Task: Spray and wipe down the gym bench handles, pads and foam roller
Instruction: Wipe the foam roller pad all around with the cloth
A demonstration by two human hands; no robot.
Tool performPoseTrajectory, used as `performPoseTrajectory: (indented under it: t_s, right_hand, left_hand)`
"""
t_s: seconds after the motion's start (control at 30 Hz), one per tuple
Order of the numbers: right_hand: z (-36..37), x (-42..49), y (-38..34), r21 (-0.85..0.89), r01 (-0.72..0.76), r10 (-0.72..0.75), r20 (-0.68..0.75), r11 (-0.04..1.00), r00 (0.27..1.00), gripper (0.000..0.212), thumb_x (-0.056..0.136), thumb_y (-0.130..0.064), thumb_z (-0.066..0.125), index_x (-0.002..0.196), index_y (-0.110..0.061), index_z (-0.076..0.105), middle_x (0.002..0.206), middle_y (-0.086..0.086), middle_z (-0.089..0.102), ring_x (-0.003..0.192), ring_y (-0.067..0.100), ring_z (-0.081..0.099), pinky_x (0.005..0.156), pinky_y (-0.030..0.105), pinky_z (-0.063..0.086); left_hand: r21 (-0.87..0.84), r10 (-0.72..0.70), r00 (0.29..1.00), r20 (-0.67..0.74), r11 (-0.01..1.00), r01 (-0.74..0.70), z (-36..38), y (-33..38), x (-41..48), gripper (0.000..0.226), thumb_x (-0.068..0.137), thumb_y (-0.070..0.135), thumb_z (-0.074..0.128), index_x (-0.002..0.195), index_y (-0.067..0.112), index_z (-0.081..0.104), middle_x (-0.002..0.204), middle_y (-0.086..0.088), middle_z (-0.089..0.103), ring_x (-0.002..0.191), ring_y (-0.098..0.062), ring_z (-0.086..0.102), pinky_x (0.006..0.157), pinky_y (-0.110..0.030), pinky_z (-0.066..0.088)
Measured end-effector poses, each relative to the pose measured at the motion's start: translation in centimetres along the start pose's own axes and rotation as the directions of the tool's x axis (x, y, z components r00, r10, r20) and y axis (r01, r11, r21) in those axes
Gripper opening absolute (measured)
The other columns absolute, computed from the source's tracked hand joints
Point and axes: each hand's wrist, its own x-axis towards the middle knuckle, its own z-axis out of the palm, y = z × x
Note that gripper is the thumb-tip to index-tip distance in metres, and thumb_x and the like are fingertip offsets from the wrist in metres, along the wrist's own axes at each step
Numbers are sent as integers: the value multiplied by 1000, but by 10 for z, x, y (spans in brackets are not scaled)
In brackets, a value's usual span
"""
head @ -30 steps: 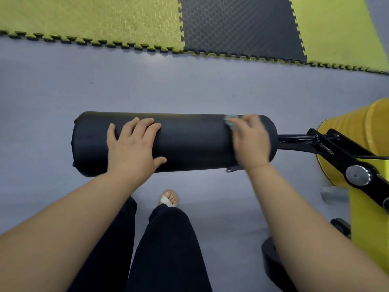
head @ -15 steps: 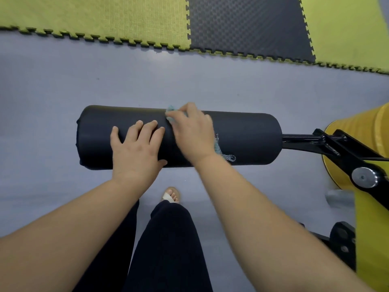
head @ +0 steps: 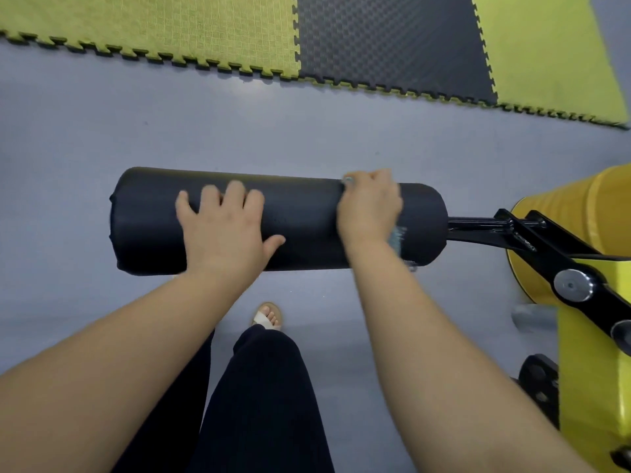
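Fingers (head: 379, 179) of the right hand (head: 370, 209) are clutching a cloth (head: 397, 236) (mostly hidden), having swept from the foam roller's (head: 307, 227) middle back toward its black arm (head: 478, 224). The left hand (head: 222, 233) is lying flat, steadying; wiping is continuing.

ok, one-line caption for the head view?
Left hand rests flat on the black foam roller; right hand holds a cloth against it.
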Motion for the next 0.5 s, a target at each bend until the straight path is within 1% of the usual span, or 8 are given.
performPoseTrajectory:
  t_s: [0.07,0.1,0.17,0.23,0.27,0.33,0.4,0.5]
  right_hand:
    - [9,-22,-32,100,178,-180,13,979,984,25,94,-23,48,109,-21,68,111,11,53,98,34,50,79,36,35]
    - [10,-30,-39,181,282,-285,-12,942,959,21,92,-20,53,103,-17,71,104,13,55,90,35,52,75,37,37]
    - [6,-35,-28,289,473,-482,-46,832,875,18,86,-17,59,96,-13,73,93,14,57,78,35,54,68,36,43]
    - [1,-23,8,264,627,-636,-60,733,769,19,86,-19,58,95,-14,74,89,14,60,73,33,56,66,35,48]
    - [-3,-14,29,233,649,-654,-66,724,754,21,87,-20,56,95,-14,74,89,15,61,73,33,57,67,35,49]
    - [-9,4,69,203,551,-536,-125,810,835,25,88,-22,52,96,-14,74,90,15,61,76,34,58,71,35,49]
    - [-12,18,98,189,356,-325,-176,915,929,28,90,-23,50,102,-13,73,95,16,58,84,35,58,77,34,46]
    - [-11,24,102,174,9,23,-182,985,983,26,92,-18,51,110,-15,70,108,15,54,94,36,53,83,36,40]
  left_hand:
    - [-31,-16,999,41,999,17,-6,-2,19,77,72,68,57,130,21,39,137,-5,36,128,-30,30,110,-60,16]
    - [-35,-19,996,90,999,22,-6,-5,27,91,68,72,58,138,22,30,146,-6,26,136,-30,21,109,-63,11]
    - [7,17,979,202,1000,-19,-7,-16,39,111,61,80,55,147,26,12,156,-3,7,144,-28,1,109,-64,5]
    - [-6,64,964,259,998,-64,-4,-23,41,112,60,83,53,147,27,12,156,0,11,145,-25,4,110,-64,4]
    - [-36,72,964,256,997,-65,-3,-25,40,109,60,83,53,146,27,15,155,1,16,144,-23,9,111,-64,5]
    - [-64,72,971,230,996,-59,-1,-25,35,106,62,81,53,146,27,17,152,3,21,142,-22,15,110,-64,6]
    - [-40,59,976,208,998,-52,1,-21,29,106,63,81,52,146,26,15,152,3,19,142,-21,13,110,-64,6]
    - [-10,41,985,170,999,-40,4,-19,20,105,66,80,50,147,26,11,154,2,15,144,-22,7,111,-63,6]
